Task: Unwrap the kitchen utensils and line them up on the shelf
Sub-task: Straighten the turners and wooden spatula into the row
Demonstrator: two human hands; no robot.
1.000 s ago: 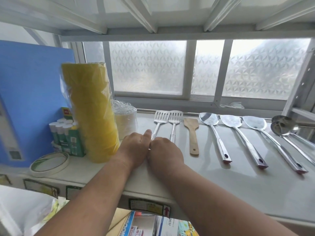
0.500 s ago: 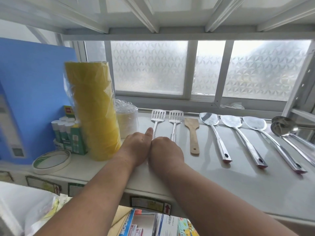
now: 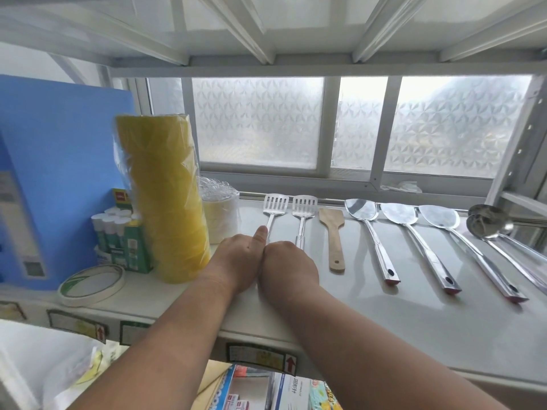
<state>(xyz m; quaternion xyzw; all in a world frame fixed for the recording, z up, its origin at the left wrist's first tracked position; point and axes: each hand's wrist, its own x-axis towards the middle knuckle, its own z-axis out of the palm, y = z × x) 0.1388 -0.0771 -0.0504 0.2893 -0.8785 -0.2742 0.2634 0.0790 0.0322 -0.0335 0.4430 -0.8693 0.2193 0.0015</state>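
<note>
Both slotted steel spatulas [image 3: 276, 204] are sliding apart and straightening on the smooth white shelf [image 3: 384, 315]. Left hand [image 3: 236, 258] and right hand [image 3: 288, 267] are covering the handles; I cannot tell their grip.

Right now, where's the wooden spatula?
Head view: the wooden spatula lies flat on the shelf, right of centre, between the second slotted turner and the first steel ladle-spatula.

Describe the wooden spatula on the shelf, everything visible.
The wooden spatula looks like pale, bare wood: a flat broad blade toward the window, a narrow handle with a small hole at its near end. It lies flat on the shelf, unwrapped, between a slotted metal turner and a steel ladle, touching neither. No hand touches it.
</note>
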